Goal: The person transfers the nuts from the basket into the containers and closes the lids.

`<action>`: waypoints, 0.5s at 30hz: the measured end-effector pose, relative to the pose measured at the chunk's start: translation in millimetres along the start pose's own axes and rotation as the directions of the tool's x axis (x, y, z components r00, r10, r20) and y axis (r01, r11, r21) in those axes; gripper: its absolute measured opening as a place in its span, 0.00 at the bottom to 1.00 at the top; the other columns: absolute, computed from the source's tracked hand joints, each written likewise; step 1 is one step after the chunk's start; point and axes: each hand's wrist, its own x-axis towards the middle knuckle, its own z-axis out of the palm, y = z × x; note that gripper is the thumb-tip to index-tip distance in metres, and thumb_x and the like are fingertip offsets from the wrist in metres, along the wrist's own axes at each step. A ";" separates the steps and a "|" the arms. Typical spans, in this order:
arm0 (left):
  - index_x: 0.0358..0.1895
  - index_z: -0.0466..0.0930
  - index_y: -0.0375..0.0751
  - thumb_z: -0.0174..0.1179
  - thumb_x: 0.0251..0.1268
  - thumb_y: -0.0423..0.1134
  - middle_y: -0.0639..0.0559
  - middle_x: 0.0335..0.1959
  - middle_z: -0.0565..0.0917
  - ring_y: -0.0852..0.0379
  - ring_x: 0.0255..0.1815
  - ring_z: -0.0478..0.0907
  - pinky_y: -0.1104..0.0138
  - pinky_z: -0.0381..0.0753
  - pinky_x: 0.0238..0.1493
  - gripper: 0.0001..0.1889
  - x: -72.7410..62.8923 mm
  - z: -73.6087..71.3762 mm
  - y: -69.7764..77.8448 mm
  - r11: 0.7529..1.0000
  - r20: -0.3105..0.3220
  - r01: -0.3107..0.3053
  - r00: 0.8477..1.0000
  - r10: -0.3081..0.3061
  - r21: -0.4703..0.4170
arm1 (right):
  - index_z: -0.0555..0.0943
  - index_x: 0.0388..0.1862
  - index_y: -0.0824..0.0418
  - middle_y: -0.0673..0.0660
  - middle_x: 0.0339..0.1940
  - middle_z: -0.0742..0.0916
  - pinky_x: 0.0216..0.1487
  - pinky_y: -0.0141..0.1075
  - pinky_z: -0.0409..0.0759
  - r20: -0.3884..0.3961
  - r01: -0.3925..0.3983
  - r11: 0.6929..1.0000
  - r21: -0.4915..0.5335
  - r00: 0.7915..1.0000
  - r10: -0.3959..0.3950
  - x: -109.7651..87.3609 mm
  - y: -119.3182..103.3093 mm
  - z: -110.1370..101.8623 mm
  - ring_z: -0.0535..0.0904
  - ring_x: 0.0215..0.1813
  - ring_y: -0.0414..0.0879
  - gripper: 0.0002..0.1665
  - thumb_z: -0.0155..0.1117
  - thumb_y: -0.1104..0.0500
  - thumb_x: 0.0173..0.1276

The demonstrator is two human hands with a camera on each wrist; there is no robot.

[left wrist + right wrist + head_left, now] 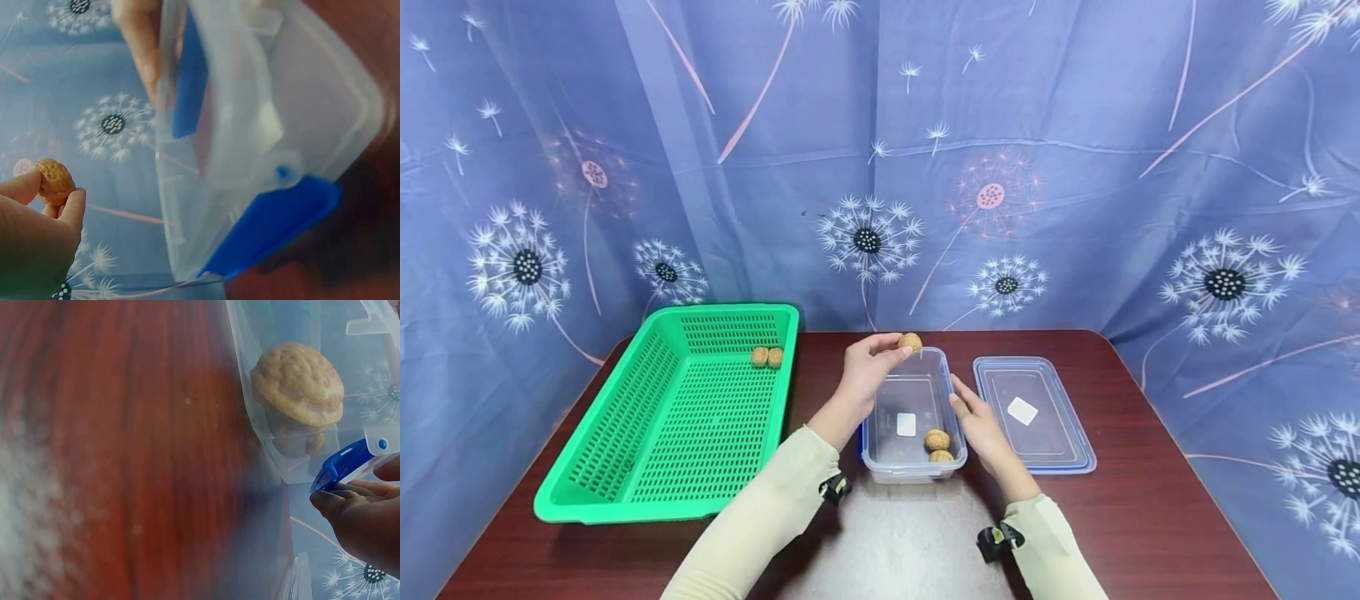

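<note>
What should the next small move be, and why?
Probably the left hand should move the walnut inward and lower it into the clear container. It pinches the walnut near the far rim, the container's top is open, two walnuts already lie inside, and the right hand touches its side.

Left wrist: container (325, 81) blurred, cut off by top edge; left hand (40, 228) cut off at left. Right wrist: right hand (369, 519) cut off at right, table (125, 444) blurred. Head: left hand hides part of container; sleeves (760, 512) run off bottom edge.
</note>
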 end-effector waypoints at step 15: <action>0.47 0.83 0.32 0.68 0.55 0.29 0.43 0.40 0.86 0.59 0.38 0.81 0.64 0.82 0.46 0.15 -11.5 20.6 -53.6 0.997 0.068 0.065 0.995 -0.068 0.049 | 0.57 0.74 0.70 0.68 0.73 0.62 0.73 0.53 0.52 0.016 -0.021 1.000 0.015 1.000 0.021 -15.2 -31.3 -0.7 0.54 0.74 0.62 0.28 0.42 0.62 0.79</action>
